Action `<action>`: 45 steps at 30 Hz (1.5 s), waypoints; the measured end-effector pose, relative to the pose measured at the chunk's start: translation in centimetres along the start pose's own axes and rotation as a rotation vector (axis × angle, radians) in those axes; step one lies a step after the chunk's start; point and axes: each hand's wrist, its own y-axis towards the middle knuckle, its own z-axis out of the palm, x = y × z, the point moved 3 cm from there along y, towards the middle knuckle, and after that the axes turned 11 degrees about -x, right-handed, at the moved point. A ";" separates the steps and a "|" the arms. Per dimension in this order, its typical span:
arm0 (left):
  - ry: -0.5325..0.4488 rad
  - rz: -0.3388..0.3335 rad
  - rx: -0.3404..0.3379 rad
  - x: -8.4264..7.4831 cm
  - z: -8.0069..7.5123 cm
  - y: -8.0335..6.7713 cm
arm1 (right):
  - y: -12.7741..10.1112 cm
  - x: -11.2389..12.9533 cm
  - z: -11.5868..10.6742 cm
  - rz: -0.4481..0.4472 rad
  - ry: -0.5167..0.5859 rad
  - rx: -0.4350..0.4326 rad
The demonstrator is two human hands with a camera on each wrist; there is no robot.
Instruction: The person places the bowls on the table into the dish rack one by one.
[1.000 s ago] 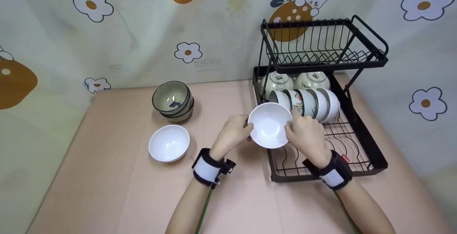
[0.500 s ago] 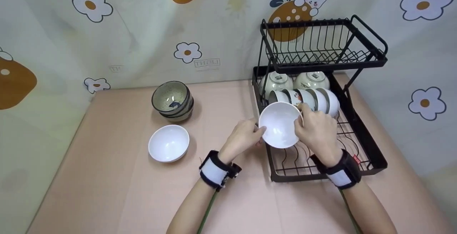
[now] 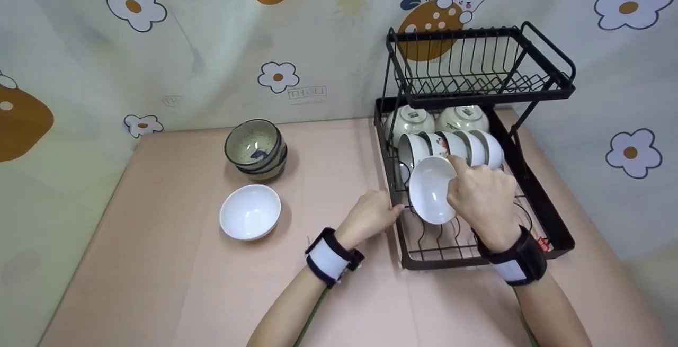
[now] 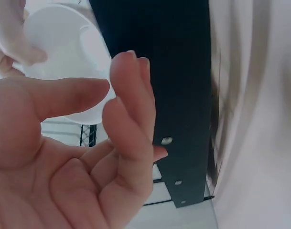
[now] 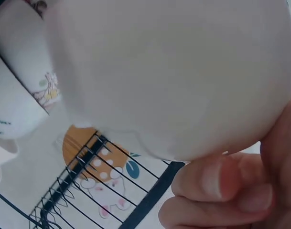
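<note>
Fingers (image 3: 462, 169) of our right hand (image 3: 479, 196) grip plain white round bowl (image 3: 431, 190) | left hand (image 3: 371, 214) open, loose | slotting step: tilt bowl into black wire dish rack (image 3: 551, 220)

Bare forearms; black wrist straps (image 3: 332, 257) with white patches; green cable under left forearm.

White bowl (image 3: 431, 190), seemingly tilted, over rack (image 3: 535, 198)

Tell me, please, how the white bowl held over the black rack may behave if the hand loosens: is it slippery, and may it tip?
The white bowl looks smooth and glossy, so probably slippery. Only the right hand holds it, on edge over the rack, so it could tip or roll against the wires. It looks rigid; perhaps breakable.
</note>
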 end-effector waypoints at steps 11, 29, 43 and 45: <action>-0.024 0.030 0.032 -0.3 1.2 -0.3 | -0.6 1.4 0.9 -0.077 -0.159 0.189; -0.010 0.036 0.035 -0.4 1.1 -0.2 | -2.0 3.2 2.6 -0.148 -0.168 0.212; 0.004 0.048 0.028 -0.4 1.2 -0.2 | -2.5 3.5 2.9 -0.173 -0.138 0.184; 0.008 0.052 0.028 -0.4 1.2 -0.2 | -2.5 3.5 2.8 -0.165 -0.137 0.191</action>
